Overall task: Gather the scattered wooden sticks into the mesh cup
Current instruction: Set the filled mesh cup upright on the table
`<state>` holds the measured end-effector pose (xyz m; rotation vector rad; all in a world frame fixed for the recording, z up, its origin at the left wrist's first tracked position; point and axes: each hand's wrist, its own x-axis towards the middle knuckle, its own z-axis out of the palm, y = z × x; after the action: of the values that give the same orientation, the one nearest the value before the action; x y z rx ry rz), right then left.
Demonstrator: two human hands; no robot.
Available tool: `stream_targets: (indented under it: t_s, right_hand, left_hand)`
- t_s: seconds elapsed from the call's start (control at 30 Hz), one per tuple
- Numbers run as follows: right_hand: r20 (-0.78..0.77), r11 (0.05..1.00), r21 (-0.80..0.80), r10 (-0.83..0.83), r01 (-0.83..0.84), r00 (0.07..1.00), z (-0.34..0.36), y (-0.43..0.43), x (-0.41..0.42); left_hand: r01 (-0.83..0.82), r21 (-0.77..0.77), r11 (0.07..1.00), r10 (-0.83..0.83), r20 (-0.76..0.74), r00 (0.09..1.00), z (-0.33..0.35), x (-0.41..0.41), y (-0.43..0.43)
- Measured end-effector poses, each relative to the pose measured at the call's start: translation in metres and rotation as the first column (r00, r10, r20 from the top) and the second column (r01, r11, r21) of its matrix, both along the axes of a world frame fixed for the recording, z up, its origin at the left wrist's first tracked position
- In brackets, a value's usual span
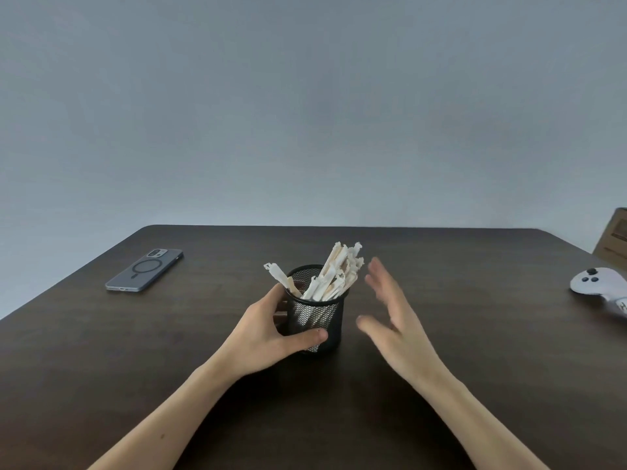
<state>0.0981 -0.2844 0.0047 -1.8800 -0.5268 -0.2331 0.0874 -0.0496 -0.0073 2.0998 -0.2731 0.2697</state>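
Note:
A black mesh cup (325, 313) stands upright at the middle of the dark wooden table (169, 351). Several pale wooden sticks (339, 276) in white paper wrappers stand in it, most leaning right, one leaning left over the rim. My left hand (268, 337) wraps the cup's left side, thumb across its front. My right hand (390, 310) hovers just right of the cup, fingers spread and blurred, holding nothing. I see no loose sticks on the table.
A grey phone (146, 269) lies face down at the far left. A white game controller (600, 286) sits at the right edge, with a cardboard box (614, 239) behind it. A plain grey wall rises beyond the table.

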Motion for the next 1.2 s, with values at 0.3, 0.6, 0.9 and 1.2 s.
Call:
stream_targets:
  t_s: [0.3, 0.6, 0.9, 1.2]
  right_hand:
    - [-0.034, 0.981, -0.134, 0.14, -0.143, 0.99, -0.01, 0.013, 0.002]
    - [0.016, 0.976, -0.175, 0.135, -0.13, 0.991, -0.014, 0.016, 0.007]
    - [-0.006, 0.978, -0.166, 0.124, -0.123, 0.992, -0.017, 0.016, 0.01]
    - [-0.023, 0.994, -0.105, 0.026, -0.028, 0.999, -0.019, 0.002, 0.007]
  left_hand:
    - [0.022, 0.067, 0.997, -0.025, 0.034, 0.999, -0.005, -0.002, 0.007]
    - [0.045, 0.124, 0.991, -0.05, 0.037, 0.998, -0.009, 0.007, 0.009]
    - [0.023, 0.109, 0.994, -0.025, 0.017, 1.0, -0.011, 0.009, 0.006]
    - [0.0, 0.15, 0.989, 0.002, -0.012, 1.0, -0.003, 0.011, -0.012]
